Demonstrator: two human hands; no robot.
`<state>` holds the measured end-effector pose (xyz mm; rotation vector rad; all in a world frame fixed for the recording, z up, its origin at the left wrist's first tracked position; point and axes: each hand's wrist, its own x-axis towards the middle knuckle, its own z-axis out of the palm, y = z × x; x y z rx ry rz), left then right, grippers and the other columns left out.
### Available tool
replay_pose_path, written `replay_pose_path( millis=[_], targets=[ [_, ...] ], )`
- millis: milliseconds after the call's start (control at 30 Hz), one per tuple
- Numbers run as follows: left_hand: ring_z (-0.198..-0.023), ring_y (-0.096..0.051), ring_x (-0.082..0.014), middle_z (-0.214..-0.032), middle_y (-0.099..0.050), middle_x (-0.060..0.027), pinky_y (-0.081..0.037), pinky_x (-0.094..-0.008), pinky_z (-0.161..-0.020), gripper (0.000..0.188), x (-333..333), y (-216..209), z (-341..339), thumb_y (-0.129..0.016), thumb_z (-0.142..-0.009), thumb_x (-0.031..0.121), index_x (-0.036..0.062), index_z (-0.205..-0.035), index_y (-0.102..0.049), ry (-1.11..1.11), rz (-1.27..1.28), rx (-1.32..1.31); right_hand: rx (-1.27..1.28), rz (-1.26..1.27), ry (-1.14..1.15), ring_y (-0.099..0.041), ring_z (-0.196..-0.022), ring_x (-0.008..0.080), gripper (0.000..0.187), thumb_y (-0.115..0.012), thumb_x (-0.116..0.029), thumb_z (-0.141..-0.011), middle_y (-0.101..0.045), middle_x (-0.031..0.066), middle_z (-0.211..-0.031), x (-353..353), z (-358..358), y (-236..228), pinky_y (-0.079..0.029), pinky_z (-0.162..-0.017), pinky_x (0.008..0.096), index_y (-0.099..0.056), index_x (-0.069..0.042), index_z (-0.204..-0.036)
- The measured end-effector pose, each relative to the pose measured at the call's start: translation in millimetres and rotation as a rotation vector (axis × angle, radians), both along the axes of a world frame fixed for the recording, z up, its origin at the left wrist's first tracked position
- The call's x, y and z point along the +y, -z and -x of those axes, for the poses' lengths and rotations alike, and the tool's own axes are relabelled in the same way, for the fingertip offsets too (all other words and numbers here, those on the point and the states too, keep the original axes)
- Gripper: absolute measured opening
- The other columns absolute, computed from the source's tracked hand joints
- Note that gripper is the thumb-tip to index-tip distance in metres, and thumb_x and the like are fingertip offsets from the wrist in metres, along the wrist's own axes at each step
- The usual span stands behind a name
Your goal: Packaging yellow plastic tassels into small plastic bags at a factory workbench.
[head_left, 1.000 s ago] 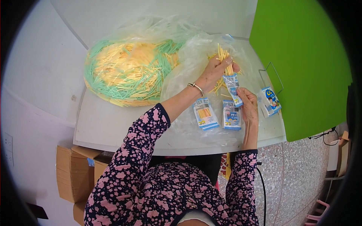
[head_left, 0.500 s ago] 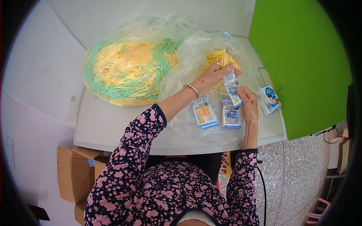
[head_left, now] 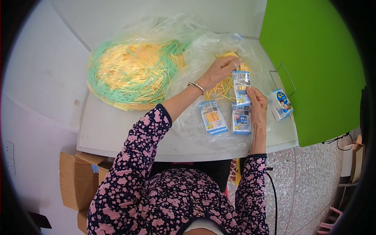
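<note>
Far left, under the table edge — brown cardboard boxes (head_left: 76, 184) stacked on the floor. On the white table (head_left: 117, 129), a big clear bag (head_left: 129, 74) full of yellow and green thin sticks, lying open toward the wall. Just right of it, a second clear plastic sheet (head_left: 196, 117) spread flat, with a smaller heap of yellow sticks (head_left: 223, 88) on it.

Left hand (head_left: 219, 70) reached over this heap, bracelet on the wrist, fingers bent and closed around a few yellow sticks at the top end of a small clear packet (head_left: 241, 88). Packet held upright-slanted, its lower end pinched between thumb and fingers of the right hand (head_left: 257, 107) — so gripped from both ends, above the plastic sheet.

Below the hands, two filled packets lying flat side by side: one with yellow sticks (head_left: 212, 117), one bluer (head_left: 241, 119), close to the right wrist. Further right, another small blue packet (head_left: 282, 103) near the green panel (head_left: 313, 66), beside a thin wire frame (head_left: 284, 78).
</note>
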<state>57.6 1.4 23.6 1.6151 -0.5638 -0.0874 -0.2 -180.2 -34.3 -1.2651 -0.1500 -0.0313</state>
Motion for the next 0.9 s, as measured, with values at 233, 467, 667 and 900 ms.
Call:
replay_pose_path(
  millis=[233,467,667,900],
  targets=[
    [-0.086,-0.056,-0.0097,-0.098,-0.062,-0.0052,-0.047,-0.0255,-0.078,0.028,-5.2,-12.0,21.9,-0.054,-0.089,0.021,0.0028,-0.11,-0.057,-0.028,-0.377,-0.355,0.032,-0.105,-0.028,-0.057,-0.075,0.0067,0.027,-0.059,-0.016,-0.086,-0.064,0.0036,-0.089,2.9,3.3,-6.5,-0.045,-0.068,0.0199,-0.061,0.002,-0.105],
    [-0.087,-0.056,-0.0112,-0.097,-0.062,-0.0068,-0.047,-0.026,-0.077,0.024,-2.2,-11.3,27.2,-0.059,-0.081,0.008,0.0015,-0.104,-0.055,-0.007,-0.078,-0.2,0.095,-0.012,-0.206,-0.059,-0.079,0.0077,0.025,-0.062,-0.014,-0.083,-0.065,0.0046,-0.091,7.3,14.1,-21.8,-0.046,-0.07,0.0213,-0.061,0.001,-0.103],
    [-0.091,-0.055,-0.0114,-0.096,-0.06,-0.0065,-0.044,-0.0247,-0.08,0.031,3.9,-18.4,33.4,-0.064,-0.076,0.008,0.0002,-0.104,-0.052,0.13,-0.139,0.018,0.11,0.09,-0.241,-0.055,-0.069,0.0053,0.022,-0.065,-0.016,-0.081,-0.064,0.0022,-0.082,8.3,20.8,-13.8,-0.044,-0.062,0.0196,-0.064,0.0,-0.096],
    [-0.087,-0.053,-0.0094,-0.094,-0.059,-0.0032,-0.043,-0.0228,-0.077,0.027,3.8,-20.6,38.5,-0.063,-0.074,0.009,0.0031,-0.099,-0.055,0.21,-0.335,-0.078,0.18,0.112,-0.293,-0.054,-0.067,0.0057,0.026,-0.067,-0.019,-0.08,-0.064,0.0031,-0.082,5.9,30.9,-19.5,-0.043,-0.062,0.0206,-0.065,0.001,-0.096]
  ],
)
